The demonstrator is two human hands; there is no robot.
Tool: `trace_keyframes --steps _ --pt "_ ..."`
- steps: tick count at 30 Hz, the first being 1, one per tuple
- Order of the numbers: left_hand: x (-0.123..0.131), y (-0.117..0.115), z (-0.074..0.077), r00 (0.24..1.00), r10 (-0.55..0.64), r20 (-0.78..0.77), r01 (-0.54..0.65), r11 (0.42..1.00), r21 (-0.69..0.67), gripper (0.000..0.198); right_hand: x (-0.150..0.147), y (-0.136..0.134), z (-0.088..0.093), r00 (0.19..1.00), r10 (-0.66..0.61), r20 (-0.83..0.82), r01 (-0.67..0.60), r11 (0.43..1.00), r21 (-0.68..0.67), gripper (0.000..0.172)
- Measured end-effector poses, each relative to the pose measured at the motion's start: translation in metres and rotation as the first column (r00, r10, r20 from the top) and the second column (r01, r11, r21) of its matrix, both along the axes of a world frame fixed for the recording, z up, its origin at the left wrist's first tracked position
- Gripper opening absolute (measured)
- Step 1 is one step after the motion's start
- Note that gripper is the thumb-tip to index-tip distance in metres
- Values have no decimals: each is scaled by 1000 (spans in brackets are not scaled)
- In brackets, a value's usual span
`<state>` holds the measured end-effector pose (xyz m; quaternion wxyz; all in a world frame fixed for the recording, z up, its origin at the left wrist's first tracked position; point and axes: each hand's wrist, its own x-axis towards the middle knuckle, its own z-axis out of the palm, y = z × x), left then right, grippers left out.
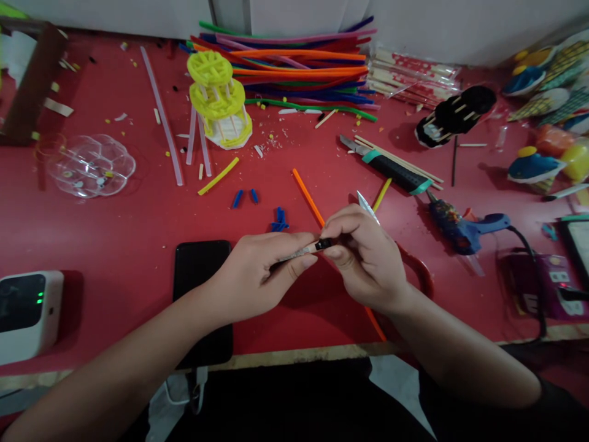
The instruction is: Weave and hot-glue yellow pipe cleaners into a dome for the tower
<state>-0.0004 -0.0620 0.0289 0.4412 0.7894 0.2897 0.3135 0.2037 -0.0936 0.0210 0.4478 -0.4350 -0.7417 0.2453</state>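
Note:
Over the front of the red table, my left hand [253,270] pinches a thin, flat, pale piece [299,252] between thumb and fingers. At its right end is a small black bit [324,244], which the fingertips of my right hand [368,261] pinch. What exactly the piece is, I cannot make out. Under my right hand lie scissors, a blade [367,204] and a red handle [418,270] showing. An orange fuzzy stick [307,195] passes beneath both hands. Just beyond my left hand sits a small heap of cut blue pieces [279,220].
A yellow tiered model [216,98] and a black one [455,116] stand behind. Fuzzy sticks [299,67] are piled along the wall. To the right lie a utility knife [391,169], a glue gun [460,224] and a power strip [543,285]. A phone [202,264] lies by my left forearm.

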Motion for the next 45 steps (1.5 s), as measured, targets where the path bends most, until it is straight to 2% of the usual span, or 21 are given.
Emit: trace_keyframes --steps 15,21,28,31,34,36,38,42,45 --pt "4 -2 2 999 25 31 -24 999 -35 22 0 0 2 1000 -3 -1 3 1000 4 16" --pt "2 -1 3 1000 16 -2 -16 997 -77 23 1 1 2 999 2 42 -3 1000 23 16" --pt "2 -1 3 1000 24 8 -23 999 -48 21 1 1 3 999 -2 37 2 1000 -1 19" --pt "2 -1 3 1000 -1 -11 1 997 -79 20 3 0 4 1000 -16 -2 16 1000 -23 15" --pt "0 -2 -1 1000 -18 2 18 978 -210 21 6 1 3 992 -39 -122 32 998 -63 13" --pt "-2 -2 -5 996 -7 87 35 948 -317 25 7 2 1 972 -34 -231 8 994 -112 28" --pt "-3 -3 -9 987 0 162 64 918 -390 27 6 3 -1 963 8 -268 -53 985 -162 38" --pt "0 -3 -13 987 -30 157 100 885 -456 32 1 3 -4 958 102 -267 -156 969 -192 18" --pt "2 -1 -14 988 24 155 46 902 -430 31 0 3 -6 898 52 -437 -172 956 -238 11"
